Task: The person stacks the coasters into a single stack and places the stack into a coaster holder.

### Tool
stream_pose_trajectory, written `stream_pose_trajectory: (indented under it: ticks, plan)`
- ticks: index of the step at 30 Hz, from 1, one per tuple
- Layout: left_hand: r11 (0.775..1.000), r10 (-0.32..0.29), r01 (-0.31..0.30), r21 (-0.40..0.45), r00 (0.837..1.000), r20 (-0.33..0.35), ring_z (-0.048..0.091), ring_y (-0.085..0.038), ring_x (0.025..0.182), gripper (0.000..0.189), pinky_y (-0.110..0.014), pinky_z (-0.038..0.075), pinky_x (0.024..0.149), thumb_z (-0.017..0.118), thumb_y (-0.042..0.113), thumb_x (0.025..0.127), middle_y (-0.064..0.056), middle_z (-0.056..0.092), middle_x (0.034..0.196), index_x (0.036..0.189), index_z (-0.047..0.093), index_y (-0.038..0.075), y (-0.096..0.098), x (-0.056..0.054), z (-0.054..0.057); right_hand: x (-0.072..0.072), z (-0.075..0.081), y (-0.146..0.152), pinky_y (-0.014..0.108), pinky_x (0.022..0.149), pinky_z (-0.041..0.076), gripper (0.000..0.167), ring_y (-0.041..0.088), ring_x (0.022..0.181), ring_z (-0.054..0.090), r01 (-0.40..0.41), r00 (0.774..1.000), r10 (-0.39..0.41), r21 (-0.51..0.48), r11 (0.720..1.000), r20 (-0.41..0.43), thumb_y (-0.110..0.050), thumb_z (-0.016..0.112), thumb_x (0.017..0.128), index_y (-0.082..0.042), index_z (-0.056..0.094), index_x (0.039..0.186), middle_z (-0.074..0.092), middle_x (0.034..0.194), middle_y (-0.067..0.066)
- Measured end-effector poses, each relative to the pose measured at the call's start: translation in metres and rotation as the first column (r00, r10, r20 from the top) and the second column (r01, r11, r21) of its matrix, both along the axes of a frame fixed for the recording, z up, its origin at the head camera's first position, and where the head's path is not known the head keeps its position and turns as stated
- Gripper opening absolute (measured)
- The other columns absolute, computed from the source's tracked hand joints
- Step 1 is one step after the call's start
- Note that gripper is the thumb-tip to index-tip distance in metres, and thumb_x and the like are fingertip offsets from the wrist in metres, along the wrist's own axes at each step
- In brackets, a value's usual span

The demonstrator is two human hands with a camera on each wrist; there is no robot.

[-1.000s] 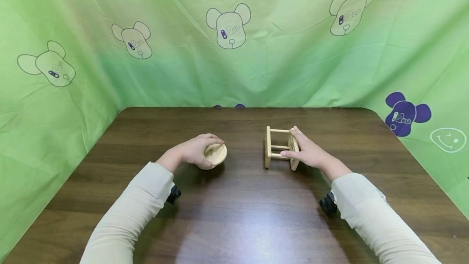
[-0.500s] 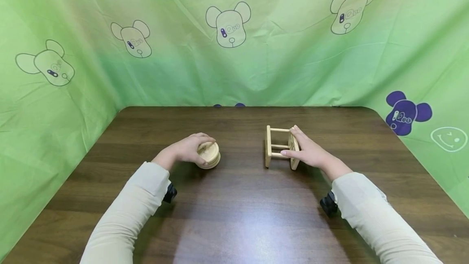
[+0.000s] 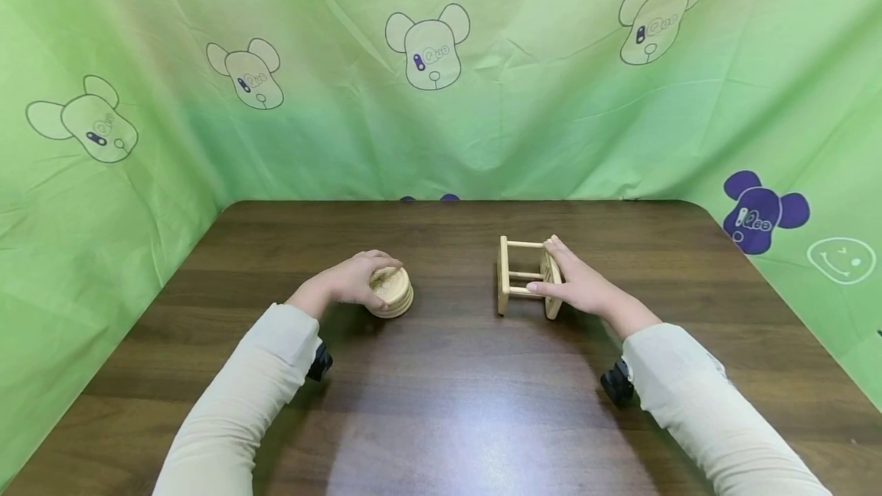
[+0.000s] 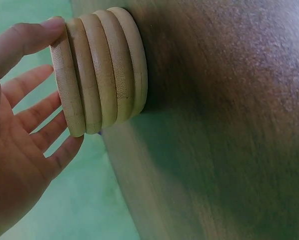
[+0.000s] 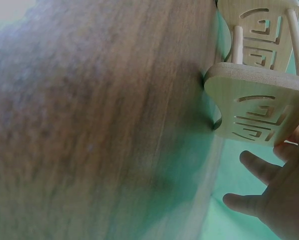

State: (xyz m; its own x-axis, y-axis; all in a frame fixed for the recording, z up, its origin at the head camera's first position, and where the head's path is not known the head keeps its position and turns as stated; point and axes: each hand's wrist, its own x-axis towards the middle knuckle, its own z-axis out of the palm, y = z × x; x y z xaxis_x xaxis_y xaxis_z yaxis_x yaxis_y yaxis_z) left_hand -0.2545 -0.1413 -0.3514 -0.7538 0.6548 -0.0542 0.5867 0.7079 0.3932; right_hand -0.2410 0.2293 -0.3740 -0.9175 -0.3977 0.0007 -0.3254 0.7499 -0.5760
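Several round wooden coasters (image 3: 393, 293) form a stack on the table at centre left, their grooved edges showing in the left wrist view (image 4: 107, 70). My left hand (image 3: 350, 282) grips the top coaster by its edge, thumb on one side and fingers on the other. Right of centre stands a wooden coaster rack (image 3: 505, 278) with two end panels joined by round bars. My right hand (image 3: 582, 285) holds its right panel from above, thumb by the front bar. Cut-out line patterns mark the panels (image 5: 257, 112) in the right wrist view, where two fingers (image 5: 259, 167) extend away from the wood.
Both things stand on a dark brown wooden table (image 3: 441, 389) with rounded far corners. A green curtain (image 3: 331, 128) printed with mouse-like heads hangs behind and at the sides. A black wrist device (image 3: 616, 383) sits under the right cuff, another (image 3: 320, 363) under the left.
A second ago the coaster in my left hand was tilted and farther right; it moved left and now lies level on the stack. My right hand and the rack have stayed put.
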Motion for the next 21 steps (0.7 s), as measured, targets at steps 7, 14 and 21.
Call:
stream_pose_trajectory:
  ticks: [7, 14, 21]
  plan:
    - [1.0, 0.012, -0.012, -0.014, 1.0, 0.008, 0.035, -0.03, 0.113, 0.069, -0.039, 0.032, 0.089, 0.07, 0.017, 0.063, -0.017, 0.041, 0.122, 0.125, 0.044, 0.002, 0.0003, -0.0013, 0.0002, 0.0001, 0.0001, -0.0002, 0.05, 0.098, 0.008, 0.091, 0.035, 0.126, 0.0, 0.004, 1.0, -0.004, 0.007, 1.0, 0.001, -0.045, 0.056, 0.079, 0.006, 0.006, 0.135, -0.006, 0.14, 0.022]
    - [1.0, 0.017, -0.017, -0.02, 1.0, 0.005, 0.035, -0.031, 0.113, 0.068, -0.04, 0.031, 0.09, 0.069, 0.016, 0.063, -0.017, 0.041, 0.122, 0.124, 0.044, 0.002, -0.0004, -0.0013, 0.0016, 0.0001, -0.0003, -0.0003, 0.05, 0.098, 0.008, 0.092, 0.036, 0.126, 0.001, 0.006, 1.0, -0.006, 0.004, 1.0, -0.001, -0.046, 0.056, 0.078, 0.006, 0.007, 0.135, -0.006, 0.14, 0.022]
    - [1.0, 0.012, -0.012, -0.027, 1.0, 0.011, 0.035, -0.031, 0.114, 0.067, -0.04, 0.031, 0.091, 0.069, 0.016, 0.064, -0.017, 0.04, 0.123, 0.125, 0.044, 0.002, 0.0004, -0.0014, 0.0018, 0.0007, 0.0001, 0.0, 0.051, 0.098, 0.009, 0.091, 0.035, 0.127, 0.0, 0.008, 1.0, -0.009, 0.003, 1.0, 0.006, -0.046, 0.056, 0.078, 0.005, 0.007, 0.136, -0.005, 0.14, 0.021]
